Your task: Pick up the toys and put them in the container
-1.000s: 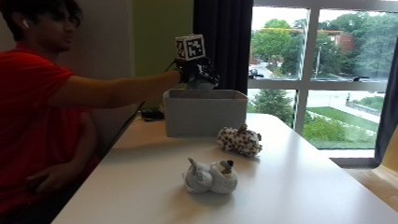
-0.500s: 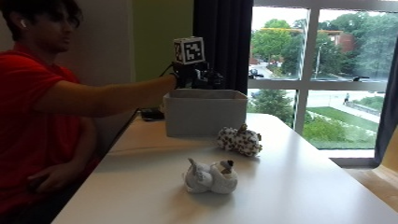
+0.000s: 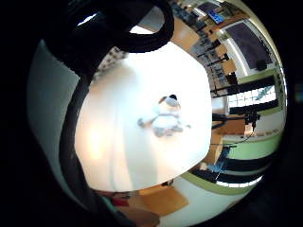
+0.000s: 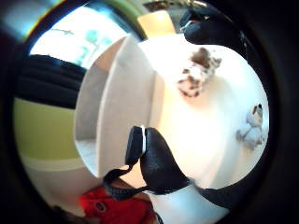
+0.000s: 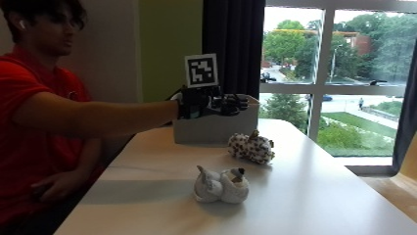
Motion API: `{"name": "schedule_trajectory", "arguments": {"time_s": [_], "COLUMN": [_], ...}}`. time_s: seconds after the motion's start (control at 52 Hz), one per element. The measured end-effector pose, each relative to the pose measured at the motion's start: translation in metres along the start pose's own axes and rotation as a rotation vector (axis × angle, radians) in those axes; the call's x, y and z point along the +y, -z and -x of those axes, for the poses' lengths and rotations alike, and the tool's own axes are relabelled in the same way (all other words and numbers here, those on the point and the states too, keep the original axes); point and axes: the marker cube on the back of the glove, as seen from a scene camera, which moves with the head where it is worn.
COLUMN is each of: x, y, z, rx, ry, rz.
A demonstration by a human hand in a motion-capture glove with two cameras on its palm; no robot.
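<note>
gloved grip [image 5: 212, 104] in mid frame, over the white container [image 5: 215, 128], fingers stretched out and holding nothing. two toys not yet binned: spotted plush [image 5: 251, 146] on the bench [image 5: 326, 196] just right of the container, grey-white plush dog [image 5: 220, 185] lower centre, nearer the camera. container's inside not visible, so anything already stowed unknown.

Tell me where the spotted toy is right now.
In the outside view the spotted toy lies on the table, just in front of the container, beyond the white toy.
</note>
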Motion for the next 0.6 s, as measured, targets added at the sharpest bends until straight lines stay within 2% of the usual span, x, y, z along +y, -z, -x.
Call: {"name": "schedule_trajectory", "arguments": {"time_s": [0.077, 0.192, 0.596], "x": [0.004, 0.005, 0.029], "y": [-0.007, -0.019, -0.076], "z": [-0.028, -0.063, -0.156], "rx": [0.004, 0.041, 0.111], "ry": [-0.037, -0.244, -0.405], "rz": [-0.012, 0.022, 0.201]}}
